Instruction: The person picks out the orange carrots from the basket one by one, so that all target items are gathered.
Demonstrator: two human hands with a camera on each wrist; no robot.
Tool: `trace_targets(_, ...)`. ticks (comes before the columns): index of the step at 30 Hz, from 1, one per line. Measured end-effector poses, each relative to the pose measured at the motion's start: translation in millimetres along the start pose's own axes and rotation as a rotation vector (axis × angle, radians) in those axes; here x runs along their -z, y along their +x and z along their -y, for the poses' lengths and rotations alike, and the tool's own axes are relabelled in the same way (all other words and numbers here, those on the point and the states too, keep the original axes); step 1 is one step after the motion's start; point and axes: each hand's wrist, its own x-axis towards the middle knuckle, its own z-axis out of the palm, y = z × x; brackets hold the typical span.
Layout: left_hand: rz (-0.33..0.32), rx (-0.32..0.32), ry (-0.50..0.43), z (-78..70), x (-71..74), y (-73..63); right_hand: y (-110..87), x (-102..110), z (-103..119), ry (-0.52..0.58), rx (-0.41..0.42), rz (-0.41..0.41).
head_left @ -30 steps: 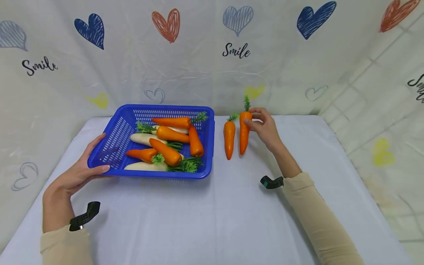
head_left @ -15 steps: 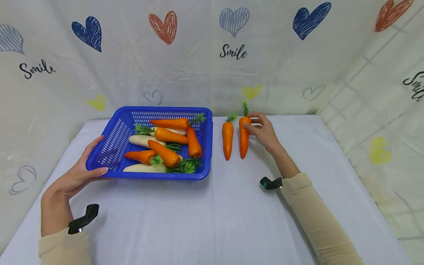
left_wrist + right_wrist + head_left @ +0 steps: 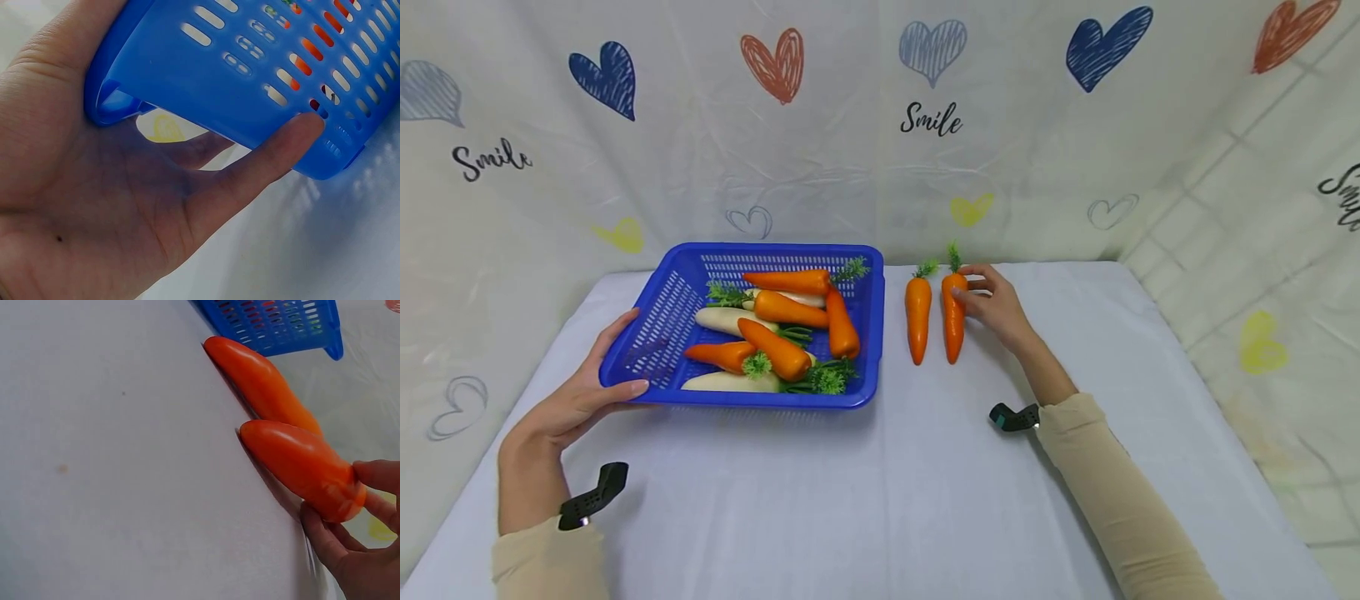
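Your right grip [image 3: 996,308] was pinching the outer carrot [image 3: 953,333] near its leafy end, thumb against fingers, while your left grip [image 3: 580,396] held the blue basket [image 3: 760,398] by its left end. The inner carrot [image 3: 917,321] lay on the bench [image 3: 820,500] just right of the basket, between it and the outer one. Inside the basket, orange carrots [image 3: 775,350] lay over white radishes [image 3: 726,319], and behind the basket hung a pale sheet [image 3: 850,167] printed with hearts and "Smile".

The carrots covered parts of the radishes, making a sure count hard. Your right wrist view cut off both your hand and the basket; whether the outer carrot touched the bench along its length, you could not tell. In the left wrist view, the basket's slotted wall hid most of its load.

The outer carrot lay right of the basket, its upper end within your right grip, its tip pointing toward your side of the bench.
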Motion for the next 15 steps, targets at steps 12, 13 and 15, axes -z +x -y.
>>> trace_targets(12,-0.014,0.002,0.015,-0.7,0.2,-1.8,-1.5,-5.4,6.1,-0.071,-0.013,-0.006)
trace_targets(13,-0.014,0.002,0.015,-0.7,-0.1,-1.7,-1.2,-5.8,4.8,-0.074,-0.006,-0.012)
trace_targets(15,-0.014,0.002,0.012,-0.5,-0.7,-1.2,1.2,-6.6,-1.9,-0.083,0.008,-0.027)
